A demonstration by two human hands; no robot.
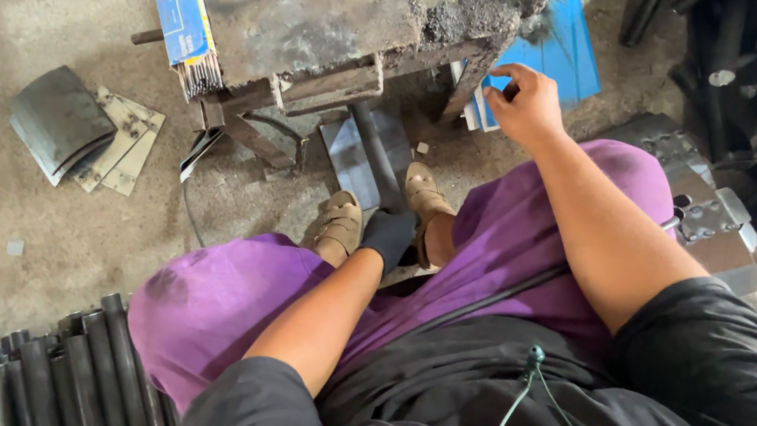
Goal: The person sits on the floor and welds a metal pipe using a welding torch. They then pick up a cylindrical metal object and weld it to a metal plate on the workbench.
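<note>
between the knees, gloved left hand (389, 236) loosely curled, empty; bare right hand (523, 104) half-open beside the blue sheet (565, 47)

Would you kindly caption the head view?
Seated worker, gloved left hand between knees, bare right hand raised near a crusted metal stand.

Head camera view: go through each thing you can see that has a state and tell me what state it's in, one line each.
Left hand: in a dark glove, lowered between the knees, holding nothing visible.
Right hand: bare, raised, fingers curled, empty.
Box of welding rods: open, rod ends sticking out the bottom.
Work stand: upright, crusted with slag at its right corner.
Steel tubes: stacked side by side.
Metal plates: lying flat on the floor, overlapping.
</note>
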